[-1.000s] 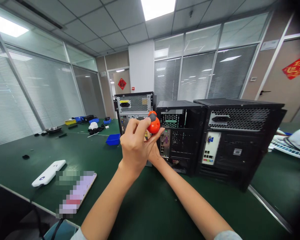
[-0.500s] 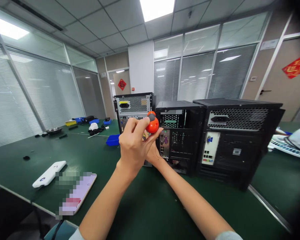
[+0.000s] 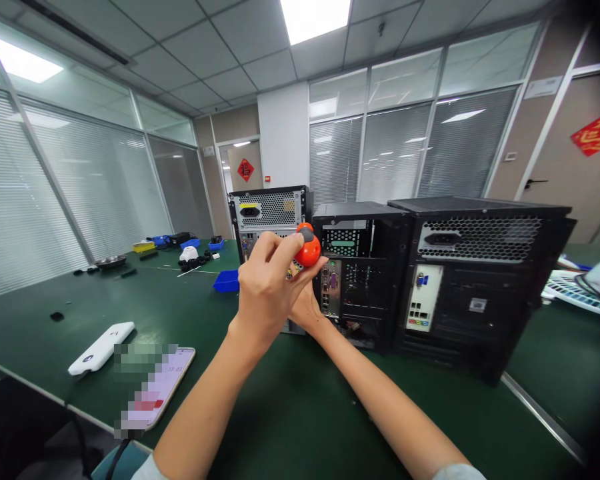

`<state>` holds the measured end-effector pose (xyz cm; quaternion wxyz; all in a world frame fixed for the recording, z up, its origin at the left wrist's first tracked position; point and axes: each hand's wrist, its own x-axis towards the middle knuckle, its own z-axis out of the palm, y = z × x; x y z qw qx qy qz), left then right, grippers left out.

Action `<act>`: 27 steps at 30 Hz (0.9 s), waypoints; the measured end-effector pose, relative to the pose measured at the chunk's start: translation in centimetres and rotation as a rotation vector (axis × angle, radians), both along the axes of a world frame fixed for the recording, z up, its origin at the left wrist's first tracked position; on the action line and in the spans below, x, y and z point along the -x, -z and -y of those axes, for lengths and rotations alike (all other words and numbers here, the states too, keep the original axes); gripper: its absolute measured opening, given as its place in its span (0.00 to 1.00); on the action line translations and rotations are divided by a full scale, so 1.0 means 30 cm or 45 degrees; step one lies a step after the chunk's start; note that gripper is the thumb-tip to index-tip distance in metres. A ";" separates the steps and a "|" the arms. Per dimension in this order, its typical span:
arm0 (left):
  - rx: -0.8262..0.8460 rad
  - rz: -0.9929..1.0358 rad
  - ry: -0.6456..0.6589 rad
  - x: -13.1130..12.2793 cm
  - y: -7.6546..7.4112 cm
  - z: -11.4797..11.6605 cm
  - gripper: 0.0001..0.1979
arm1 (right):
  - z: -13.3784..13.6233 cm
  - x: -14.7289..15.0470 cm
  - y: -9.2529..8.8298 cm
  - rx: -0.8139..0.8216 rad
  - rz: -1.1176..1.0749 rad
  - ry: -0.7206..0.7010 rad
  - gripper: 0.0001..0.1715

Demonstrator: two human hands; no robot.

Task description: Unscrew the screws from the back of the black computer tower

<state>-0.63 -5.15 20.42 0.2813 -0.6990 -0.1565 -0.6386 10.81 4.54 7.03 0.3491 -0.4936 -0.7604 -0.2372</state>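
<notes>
My left hand (image 3: 267, 287) is raised in front of me with its fingers closed round an orange tool handle with a grey cap (image 3: 308, 248). My right hand (image 3: 304, 308) is mostly hidden behind the left one, close under the handle; whether it grips anything cannot be seen. The tool's tip is hidden and points toward the rear of the middle black computer case (image 3: 360, 267). A silver-backed case (image 3: 267, 213) stands to its left and a larger black case (image 3: 475, 280) to its right, all on the green table (image 3: 290, 413).
A phone (image 3: 163, 387) and a white power bank (image 3: 100, 347) lie at the near left. A blue bin (image 3: 227, 281) sits beside the silver-backed case. Small tools and blue trays (image 3: 180, 243) lie far left. White items (image 3: 587, 287) rest at the right edge.
The view has shifted slightly; my hands and the orange handle stay in nearly the same place in front of the cases.
</notes>
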 end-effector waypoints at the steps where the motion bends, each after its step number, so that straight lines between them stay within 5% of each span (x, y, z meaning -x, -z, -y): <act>1: 0.003 -0.009 -0.001 0.003 -0.003 0.000 0.10 | -0.002 -0.001 0.002 0.002 0.043 0.001 0.32; 19: -0.019 -0.085 -0.063 0.010 -0.019 0.023 0.08 | -0.033 -0.023 0.033 -0.057 0.251 0.060 0.36; 27: 0.112 0.120 -0.016 0.025 -0.002 0.005 0.11 | 0.020 -0.023 0.000 -0.038 0.351 0.098 0.33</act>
